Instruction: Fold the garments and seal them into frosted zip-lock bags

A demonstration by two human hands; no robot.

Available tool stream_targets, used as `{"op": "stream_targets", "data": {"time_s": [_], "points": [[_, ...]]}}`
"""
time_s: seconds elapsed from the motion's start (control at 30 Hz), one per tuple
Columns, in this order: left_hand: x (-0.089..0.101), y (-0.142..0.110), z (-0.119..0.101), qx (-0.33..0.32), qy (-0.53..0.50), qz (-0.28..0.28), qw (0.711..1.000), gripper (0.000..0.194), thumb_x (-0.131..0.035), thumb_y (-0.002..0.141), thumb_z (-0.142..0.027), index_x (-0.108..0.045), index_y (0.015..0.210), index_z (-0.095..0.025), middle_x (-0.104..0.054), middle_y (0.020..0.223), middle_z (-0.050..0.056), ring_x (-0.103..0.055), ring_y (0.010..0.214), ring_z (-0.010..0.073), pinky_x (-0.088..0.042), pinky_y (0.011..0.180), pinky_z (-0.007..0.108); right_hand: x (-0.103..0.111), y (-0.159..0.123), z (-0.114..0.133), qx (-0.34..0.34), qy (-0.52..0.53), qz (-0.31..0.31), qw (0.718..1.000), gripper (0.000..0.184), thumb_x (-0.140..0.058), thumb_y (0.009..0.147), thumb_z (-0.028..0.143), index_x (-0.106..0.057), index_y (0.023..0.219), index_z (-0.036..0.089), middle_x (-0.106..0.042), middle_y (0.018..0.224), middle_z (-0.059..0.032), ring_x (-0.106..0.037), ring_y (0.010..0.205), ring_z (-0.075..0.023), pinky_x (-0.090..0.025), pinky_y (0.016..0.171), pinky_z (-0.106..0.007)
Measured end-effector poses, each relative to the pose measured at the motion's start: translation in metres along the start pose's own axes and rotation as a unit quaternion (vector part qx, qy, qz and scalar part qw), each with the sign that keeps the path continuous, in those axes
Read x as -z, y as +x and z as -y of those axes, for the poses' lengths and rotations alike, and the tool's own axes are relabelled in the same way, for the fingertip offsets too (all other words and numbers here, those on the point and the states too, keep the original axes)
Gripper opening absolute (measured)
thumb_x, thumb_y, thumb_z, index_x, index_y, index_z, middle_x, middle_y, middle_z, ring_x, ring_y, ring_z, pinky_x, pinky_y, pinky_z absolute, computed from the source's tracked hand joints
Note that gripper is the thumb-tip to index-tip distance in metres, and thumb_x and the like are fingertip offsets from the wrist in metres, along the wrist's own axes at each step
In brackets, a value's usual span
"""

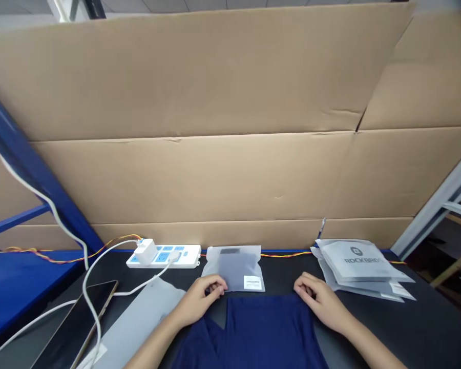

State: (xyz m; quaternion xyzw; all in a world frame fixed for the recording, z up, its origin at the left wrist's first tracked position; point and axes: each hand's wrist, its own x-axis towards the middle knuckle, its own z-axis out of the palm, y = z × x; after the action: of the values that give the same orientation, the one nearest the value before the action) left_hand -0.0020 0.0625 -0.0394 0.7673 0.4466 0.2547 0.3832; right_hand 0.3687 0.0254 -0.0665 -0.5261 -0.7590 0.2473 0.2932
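Note:
A navy T-shirt (253, 333) lies flat on the black tabletop (392, 328), close to me, with its top edge turned away from me. My left hand (202, 300) is curled at the shirt's upper left, with its fingers against the lower edge of a frosted plastic bag (233, 269). My right hand (318, 302) pinches the upper right corner of the shirt. The lower part of the shirt runs out of view.
A flat grey bag (138, 323) and a dark tablet (77, 323) lie left of the shirt. A stack of printed grey bags (355, 261) sits at right. Behind stand a white power strip (176, 256) with a plug and cables, then a cardboard wall (215, 179).

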Motion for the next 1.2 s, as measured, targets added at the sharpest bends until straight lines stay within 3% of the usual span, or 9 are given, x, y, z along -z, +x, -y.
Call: {"op": "stream_targets", "data": {"time_s": [0.47, 0.67, 0.77, 0.87, 0.97, 1.1, 1.2], "points": [[-0.001, -0.001, -0.005, -0.021, 0.039, -0.003, 0.999, 0.026, -0.048, 0.096, -0.035, -0.069, 0.094, -0.02, -0.07, 0.086, 0.003, -0.064, 0.079, 0.0188, -0.047, 0.072, 0.026, 0.001, -0.004, 0.002, -0.002, 0.01, -0.002, 1.0, 0.033, -0.044, 0.1, 0.044, -0.063, 0.085, 0.023, -0.055, 0.082, -0.001, -0.056, 0.073, -0.0175, -0.043, 0.066, -0.03], [0.003, -0.015, -0.027, -0.06, 0.125, 0.01, 0.99, 0.028, -0.047, 0.099, -0.041, -0.071, 0.098, -0.025, -0.069, 0.097, 0.003, -0.062, 0.09, 0.0223, -0.044, 0.082, 0.03, 0.016, -0.012, 0.009, -0.01, -0.011, 0.024, 1.0, 0.02, -0.051, 0.096, 0.039, -0.064, 0.093, 0.025, -0.056, 0.088, -0.0008, -0.053, 0.071, -0.0161, -0.044, 0.066, -0.029], [-0.008, -0.022, -0.035, -0.061, 0.215, 0.004, 0.975, 0.021, -0.056, 0.095, -0.042, -0.068, 0.101, -0.027, -0.067, 0.092, 0.002, -0.062, 0.083, 0.0229, -0.041, 0.075, 0.03, 0.017, -0.015, 0.009, -0.005, -0.031, 0.045, 0.998, 0.012, -0.054, 0.093, 0.033, -0.062, 0.091, 0.025, -0.055, 0.089, 0.0001, -0.053, 0.071, -0.0153, -0.045, 0.067, -0.029], [-0.02, -0.021, -0.037, -0.033, 0.222, 0.005, 0.975, 0.014, -0.062, 0.091, -0.036, -0.065, 0.1, -0.026, -0.064, 0.083, -0.001, -0.06, 0.07, 0.0191, -0.037, 0.063, 0.027, 0.017, -0.014, 0.01, 0.0, -0.03, 0.038, 0.999, 0.011, -0.053, 0.093, 0.03, -0.06, 0.088, 0.024, -0.056, 0.089, 0.0, -0.053, 0.07, -0.0155, -0.045, 0.066, -0.029], [-0.021, -0.019, -0.043, -0.029, 0.216, 0.012, 0.976, 0.006, -0.06, 0.091, -0.03, -0.063, 0.094, -0.025, -0.058, 0.073, -0.004, -0.057, 0.065, 0.0166, -0.035, 0.06, 0.025, 0.024, -0.013, 0.02, 0.0, -0.012, 0.012, 1.0, 0.015, -0.05, 0.094, 0.033, -0.058, 0.087, 0.024, -0.058, 0.086, -0.0009, -0.055, 0.072, -0.0173, -0.046, 0.068, -0.03], [-0.009, -0.04, -0.068, -0.078, 0.232, 0.022, 0.969, 0.008, -0.056, 0.096, -0.03, -0.062, 0.095, -0.026, -0.063, 0.084, -0.001, -0.058, 0.076, 0.0189, -0.039, 0.069, 0.028, 0.044, -0.039, 0.044, 0.028, -0.011, -0.036, 0.999, 0.015, -0.052, 0.096, 0.035, -0.059, 0.086, 0.025, -0.063, 0.09, -0.0041, -0.059, 0.083, -0.0218, -0.048, 0.079, -0.036], [-0.008, -0.073, -0.079, -0.125, 0.278, 0.046, 0.951, 0.013, -0.051, 0.099, -0.03, -0.064, 0.1, -0.029, -0.067, 0.094, 0.002, -0.058, 0.084, 0.0231, -0.04, 0.077, 0.034, 0.048, -0.081, 0.05, 0.059, -0.05, -0.017, 0.997, 0.012, -0.055, 0.095, 0.032, -0.062, 0.087, 0.029, -0.067, 0.095, -0.0066, -0.061, 0.094, -0.0261, -0.05, 0.085, -0.04]]}}
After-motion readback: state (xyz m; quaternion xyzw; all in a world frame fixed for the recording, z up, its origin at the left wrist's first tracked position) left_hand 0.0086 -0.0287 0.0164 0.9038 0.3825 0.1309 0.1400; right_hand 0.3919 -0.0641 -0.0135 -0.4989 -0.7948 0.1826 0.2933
